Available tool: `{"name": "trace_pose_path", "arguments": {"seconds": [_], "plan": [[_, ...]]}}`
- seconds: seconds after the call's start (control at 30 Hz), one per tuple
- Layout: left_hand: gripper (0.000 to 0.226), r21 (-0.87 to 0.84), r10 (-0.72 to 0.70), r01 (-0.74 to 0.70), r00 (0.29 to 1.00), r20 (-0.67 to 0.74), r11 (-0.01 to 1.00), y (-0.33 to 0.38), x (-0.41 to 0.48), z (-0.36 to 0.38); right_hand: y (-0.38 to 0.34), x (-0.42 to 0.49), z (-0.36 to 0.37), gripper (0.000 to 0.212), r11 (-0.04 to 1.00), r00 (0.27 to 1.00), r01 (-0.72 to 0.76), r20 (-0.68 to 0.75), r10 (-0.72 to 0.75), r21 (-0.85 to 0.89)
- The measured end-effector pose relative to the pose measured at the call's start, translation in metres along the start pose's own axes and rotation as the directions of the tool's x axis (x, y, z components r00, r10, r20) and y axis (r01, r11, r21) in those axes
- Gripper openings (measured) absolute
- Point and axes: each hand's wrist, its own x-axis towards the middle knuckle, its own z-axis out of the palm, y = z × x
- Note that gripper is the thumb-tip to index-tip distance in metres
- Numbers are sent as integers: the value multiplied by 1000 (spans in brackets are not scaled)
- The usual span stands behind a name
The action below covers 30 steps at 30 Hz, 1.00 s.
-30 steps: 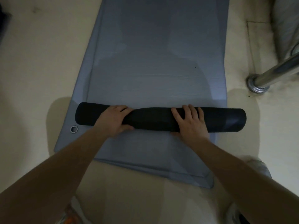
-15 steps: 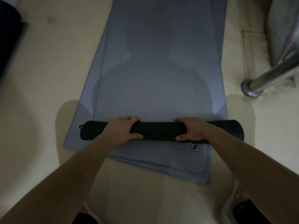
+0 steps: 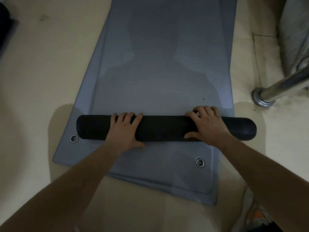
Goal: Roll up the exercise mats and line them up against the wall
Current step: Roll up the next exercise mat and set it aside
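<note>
A dark rolled-up part of the exercise mat [image 3: 165,128] lies crosswise on the flat blue-grey mat [image 3: 167,64], which stretches away from me. My left hand [image 3: 124,131] lies over the left half of the roll, fingers bent over its top and thumb on the near side. My right hand [image 3: 206,125] grips the right half, fingers curled over the far edge. Beneath lie more flat blue-grey mats [image 3: 167,180], their near edges staggered, with two metal eyelets [image 3: 199,162] showing.
A chrome pole with a round base [image 3: 264,97] stands on the beige floor [image 3: 41,72] at the right. A grey wrapped bulk [image 3: 294,30] fills the far right corner. A dark object [image 3: 5,22] sits at the left edge.
The roll has moved forward, away from me, and grown thicker. Both hands shifted their hold over its top. More of the lower mat and its eyelets shows.
</note>
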Motion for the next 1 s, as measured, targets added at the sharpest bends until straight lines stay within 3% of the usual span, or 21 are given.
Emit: {"name": "trace_pose_path", "arguments": {"seconds": [0.07, 0.17, 0.33, 0.4, 0.5, 0.6, 0.7, 0.8, 0.87, 0.93, 1.0], "plan": [[120, -3, 21, -21, 992, 121, 1000, -6, 19, -9, -10, -16, 15, 89, 998, 989, -63, -138, 60, -22], [119, -101, 32, -11, 979, 204, 995, -12, 37, -20, -9, -17, 31, 128, 990, 996, -86, -39, 82, -116], [103, 41, 47, -46, 998, -28, 998, -8, 29, -18, 13, 31, 10, 122, 995, 994, -44, 94, 52, -84], [93, -5, 58, -58, 998, -28, 998, -10, 31, -23, 17, 38, 0, 120, 997, 986, -28, 164, 39, -66], [94, -139, 70, -52, 990, 122, 989, -11, 28, -40, 17, 34, -12, 121, 1000, 947, -2, 322, 2, -1], [103, -212, 119, -41, 922, 369, 976, -6, 7, -42, 6, 6, -17, 125, 999, 898, 41, 437, -52, 34], [107, -279, 125, 9, 880, 459, 960, -8, -1, -42, -20, -40, 8, 116, 997, 979, -38, 200, 49, -60], [106, -344, 119, 72, 856, 504, 936, -12, 3, -48, -32, -54, 26, 109, 996, 996, -90, 4, 90, -4], [110, -267, 47, 90, 884, 465, 959, -8, -7, -48, -18, -34, 7, 102, 998, 993, -41, 111, 35, 55], [115, -110, -80, 113, 961, 265, 987, 2, -28, -42, -1, -4, -19, 99, 985, 952, -25, 304, -28, 170], [121, -12, -109, 112, 984, 141, 994, 14, -46, -31, 6, 26, -39, 102, 965, 891, -43, 448, -79, 258]]}}
